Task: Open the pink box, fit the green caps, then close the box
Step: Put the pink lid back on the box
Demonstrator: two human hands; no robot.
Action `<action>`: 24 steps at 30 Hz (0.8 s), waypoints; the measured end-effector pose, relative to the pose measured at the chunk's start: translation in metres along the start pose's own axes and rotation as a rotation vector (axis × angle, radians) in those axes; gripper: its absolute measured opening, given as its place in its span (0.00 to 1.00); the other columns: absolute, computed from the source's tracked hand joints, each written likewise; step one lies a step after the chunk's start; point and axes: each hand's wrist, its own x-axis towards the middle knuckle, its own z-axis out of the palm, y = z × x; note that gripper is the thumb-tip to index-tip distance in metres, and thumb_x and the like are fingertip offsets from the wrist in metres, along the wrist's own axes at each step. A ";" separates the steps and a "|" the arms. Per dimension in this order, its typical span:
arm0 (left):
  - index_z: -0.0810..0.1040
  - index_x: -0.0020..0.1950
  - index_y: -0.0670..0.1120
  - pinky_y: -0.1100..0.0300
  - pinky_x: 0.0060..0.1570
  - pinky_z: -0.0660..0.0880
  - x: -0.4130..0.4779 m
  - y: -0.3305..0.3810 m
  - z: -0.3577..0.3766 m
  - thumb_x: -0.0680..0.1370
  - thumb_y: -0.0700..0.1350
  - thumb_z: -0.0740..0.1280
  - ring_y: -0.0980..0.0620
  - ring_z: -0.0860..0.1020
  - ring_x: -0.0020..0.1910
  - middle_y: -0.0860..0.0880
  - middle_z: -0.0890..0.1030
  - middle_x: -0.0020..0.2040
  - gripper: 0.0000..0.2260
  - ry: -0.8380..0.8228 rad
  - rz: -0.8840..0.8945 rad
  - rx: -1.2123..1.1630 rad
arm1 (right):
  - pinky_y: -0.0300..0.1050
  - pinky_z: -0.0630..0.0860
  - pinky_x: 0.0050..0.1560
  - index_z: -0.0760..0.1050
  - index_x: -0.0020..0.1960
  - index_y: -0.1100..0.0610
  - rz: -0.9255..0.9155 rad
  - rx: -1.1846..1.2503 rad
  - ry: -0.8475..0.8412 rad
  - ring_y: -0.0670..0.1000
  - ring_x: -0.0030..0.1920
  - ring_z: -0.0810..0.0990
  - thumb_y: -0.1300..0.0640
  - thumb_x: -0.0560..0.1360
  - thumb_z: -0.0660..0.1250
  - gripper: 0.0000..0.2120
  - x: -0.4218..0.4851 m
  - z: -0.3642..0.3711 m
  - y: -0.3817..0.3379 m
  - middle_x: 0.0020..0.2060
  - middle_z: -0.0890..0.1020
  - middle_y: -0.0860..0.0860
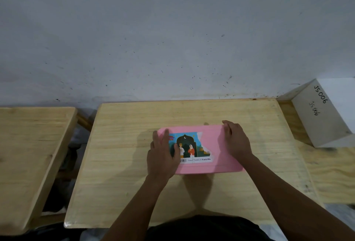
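Note:
A pink box [209, 144] lies flat in the middle of a wooden table [123, 164], its lid shut, with a colourful sticker on top. My left hand [163, 156] rests on the box's left end, palm down, fingers spread over the lid and thumb on the sticker. My right hand [236, 139] lies on the right end, fingers curled over the far right corner. No green caps are in view; the inside of the box is hidden.
A second wooden table [28, 154] stands to the left across a dark gap. A white box [324, 117] marked "JS006" sits at the right on another wooden surface [330, 167]. A pale wall rises behind the tables.

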 end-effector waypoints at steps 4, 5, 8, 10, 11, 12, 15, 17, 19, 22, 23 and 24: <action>0.58 0.75 0.50 0.49 0.58 0.75 0.000 -0.001 0.003 0.78 0.59 0.55 0.46 0.64 0.72 0.47 0.53 0.78 0.28 0.043 0.069 0.041 | 0.44 0.65 0.50 0.74 0.61 0.57 0.092 0.157 0.022 0.54 0.56 0.75 0.53 0.83 0.51 0.16 0.004 -0.002 0.001 0.57 0.79 0.54; 0.58 0.75 0.50 0.48 0.59 0.74 0.001 -0.002 0.004 0.77 0.60 0.54 0.46 0.62 0.73 0.48 0.53 0.78 0.28 0.043 0.081 0.051 | 0.44 0.66 0.52 0.74 0.62 0.57 0.106 0.202 0.007 0.53 0.56 0.75 0.53 0.83 0.52 0.17 0.006 -0.002 0.002 0.57 0.79 0.53; 0.57 0.75 0.50 0.49 0.57 0.76 0.004 -0.003 0.005 0.77 0.61 0.52 0.46 0.65 0.70 0.49 0.55 0.78 0.29 0.021 0.093 0.063 | 0.45 0.67 0.52 0.76 0.60 0.56 0.117 0.293 -0.030 0.52 0.56 0.75 0.52 0.83 0.51 0.16 0.011 -0.004 0.006 0.55 0.79 0.52; 0.57 0.75 0.49 0.51 0.54 0.77 0.005 -0.002 0.004 0.76 0.61 0.54 0.47 0.68 0.66 0.49 0.56 0.78 0.30 0.011 0.088 0.060 | 0.44 0.69 0.46 0.76 0.57 0.55 0.130 0.335 -0.063 0.51 0.53 0.75 0.53 0.83 0.51 0.16 0.013 -0.006 0.005 0.51 0.79 0.51; 0.57 0.75 0.49 0.52 0.52 0.77 0.005 -0.002 0.004 0.76 0.60 0.54 0.47 0.69 0.64 0.49 0.56 0.78 0.30 0.011 0.084 0.055 | 0.43 0.69 0.44 0.76 0.55 0.55 0.139 0.358 -0.075 0.51 0.51 0.75 0.53 0.83 0.51 0.16 0.013 -0.007 0.005 0.49 0.79 0.50; 0.57 0.75 0.49 0.53 0.50 0.77 0.005 -0.001 0.004 0.76 0.60 0.55 0.47 0.70 0.62 0.49 0.56 0.78 0.30 0.012 0.080 0.047 | 0.41 0.69 0.43 0.76 0.55 0.55 0.146 0.378 -0.078 0.51 0.50 0.75 0.53 0.83 0.51 0.16 0.014 -0.008 0.004 0.48 0.79 0.50; 0.57 0.75 0.50 0.58 0.44 0.75 0.005 0.000 0.003 0.76 0.60 0.56 0.49 0.72 0.59 0.50 0.56 0.78 0.30 0.019 0.070 0.026 | 0.43 0.68 0.45 0.76 0.57 0.57 0.134 0.355 -0.016 0.50 0.51 0.75 0.54 0.83 0.53 0.15 0.011 -0.007 0.002 0.50 0.79 0.51; 0.59 0.75 0.51 0.57 0.44 0.75 0.003 0.000 0.003 0.75 0.60 0.57 0.48 0.72 0.58 0.52 0.57 0.78 0.29 0.034 0.047 -0.008 | 0.43 0.68 0.49 0.75 0.58 0.56 0.140 0.259 0.118 0.49 0.50 0.76 0.54 0.81 0.55 0.13 0.006 -0.004 0.002 0.51 0.80 0.50; 0.61 0.74 0.53 0.55 0.46 0.76 0.001 0.000 0.003 0.75 0.60 0.57 0.48 0.74 0.58 0.54 0.57 0.78 0.29 0.055 0.027 -0.034 | 0.44 0.71 0.50 0.75 0.57 0.52 0.144 0.146 0.232 0.48 0.48 0.77 0.51 0.79 0.57 0.11 0.003 -0.002 0.000 0.51 0.79 0.48; 0.62 0.74 0.54 0.55 0.46 0.77 -0.002 0.002 0.002 0.75 0.61 0.58 0.48 0.76 0.57 0.56 0.56 0.78 0.29 0.077 -0.002 -0.041 | 0.44 0.70 0.50 0.74 0.57 0.47 0.138 0.063 0.244 0.47 0.47 0.77 0.49 0.79 0.58 0.10 -0.003 -0.004 -0.005 0.54 0.78 0.48; 0.62 0.74 0.54 0.55 0.45 0.78 -0.003 0.002 0.002 0.74 0.61 0.58 0.49 0.77 0.56 0.56 0.56 0.78 0.28 0.081 -0.009 -0.035 | 0.44 0.70 0.51 0.73 0.59 0.48 0.125 0.037 0.218 0.49 0.50 0.78 0.49 0.80 0.56 0.12 -0.006 -0.004 -0.005 0.56 0.78 0.48; 0.62 0.73 0.55 0.56 0.44 0.78 -0.004 0.003 0.002 0.74 0.62 0.58 0.49 0.78 0.54 0.56 0.56 0.78 0.28 0.087 -0.016 -0.023 | 0.46 0.70 0.52 0.72 0.63 0.49 0.110 0.005 0.175 0.51 0.54 0.78 0.49 0.81 0.54 0.14 -0.010 -0.004 -0.005 0.59 0.77 0.50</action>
